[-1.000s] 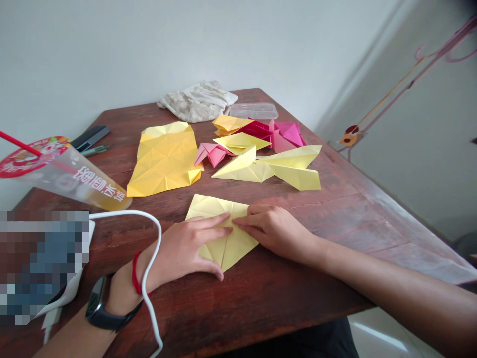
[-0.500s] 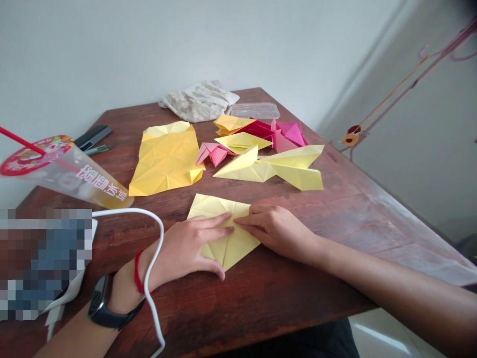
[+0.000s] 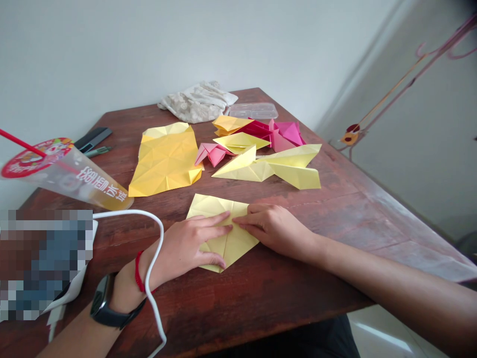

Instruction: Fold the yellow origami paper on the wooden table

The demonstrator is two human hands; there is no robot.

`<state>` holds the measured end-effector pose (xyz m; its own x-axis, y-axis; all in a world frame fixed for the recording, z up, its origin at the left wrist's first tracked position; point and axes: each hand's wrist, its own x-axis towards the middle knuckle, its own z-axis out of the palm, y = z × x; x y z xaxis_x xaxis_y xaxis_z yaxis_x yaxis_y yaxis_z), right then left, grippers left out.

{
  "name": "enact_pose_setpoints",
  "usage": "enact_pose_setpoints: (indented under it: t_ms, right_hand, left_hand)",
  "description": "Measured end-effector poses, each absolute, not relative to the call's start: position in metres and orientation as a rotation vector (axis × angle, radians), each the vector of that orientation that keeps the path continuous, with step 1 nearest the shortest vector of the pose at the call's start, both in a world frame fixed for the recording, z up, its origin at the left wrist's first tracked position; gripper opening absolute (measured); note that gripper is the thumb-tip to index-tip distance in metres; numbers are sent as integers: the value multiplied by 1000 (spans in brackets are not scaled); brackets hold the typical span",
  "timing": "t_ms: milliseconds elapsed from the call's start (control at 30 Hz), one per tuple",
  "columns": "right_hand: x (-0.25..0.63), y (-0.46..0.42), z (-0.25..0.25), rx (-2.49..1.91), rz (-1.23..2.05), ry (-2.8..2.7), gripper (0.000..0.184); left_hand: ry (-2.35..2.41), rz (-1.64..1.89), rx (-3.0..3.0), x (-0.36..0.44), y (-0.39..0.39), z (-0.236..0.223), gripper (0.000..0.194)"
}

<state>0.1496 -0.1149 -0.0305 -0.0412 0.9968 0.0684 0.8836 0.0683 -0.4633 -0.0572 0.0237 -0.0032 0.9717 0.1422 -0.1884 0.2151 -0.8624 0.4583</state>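
A pale yellow sheet of origami paper (image 3: pixel 233 248), crossed by creases, lies on the table in front of me. My left hand (image 3: pixel 192 241) rests flat on its left part with the fingers spread, the thumb near the bottom corner. At the right edge of the paper, my right hand (image 3: pixel 274 229) has its fingers curled and pressed together on the sheet, fingertips close to the left hand's. Its palm and some fingers are hidden. Behind the sheet are a creased orange-yellow paper (image 3: pixel 164 161) and a folded light yellow paper piece (image 3: pixel 268 166).
Several pink, magenta and yellow folded papers (image 3: pixel 257 134) lie farther back, near a clear plastic case (image 3: pixel 253 110) and a crumpled cloth (image 3: pixel 197 102). On the left are a tilted drink cup (image 3: pixel 74 171), a dark stapler-like object (image 3: pixel 93 136) and a white cable (image 3: pixel 161 238) crossing my left wrist.
My left thumb has shifted slightly up and onto the paper's lower corner, which now shows below it. The right hand stays pressed in the same place.
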Motion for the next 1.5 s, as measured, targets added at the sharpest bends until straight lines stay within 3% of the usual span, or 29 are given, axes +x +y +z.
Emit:
enact_pose_setpoints:
  t_ms: [567, 1267, 1500]
  right_hand:
    - [150, -114, -31, -1823, 435, -1968, 22]
    - [151, -114, -32, -1807, 384, -1971, 26]
    - [153, -113, -36, -1814, 398, -1859, 17]
  left_hand:
    - [303, -204, 2688, -59, 22, -13, 76]
    - [391, -321, 2703, -53, 12, 0, 76]
    - [425, -362, 2711, -50, 8, 5, 70]
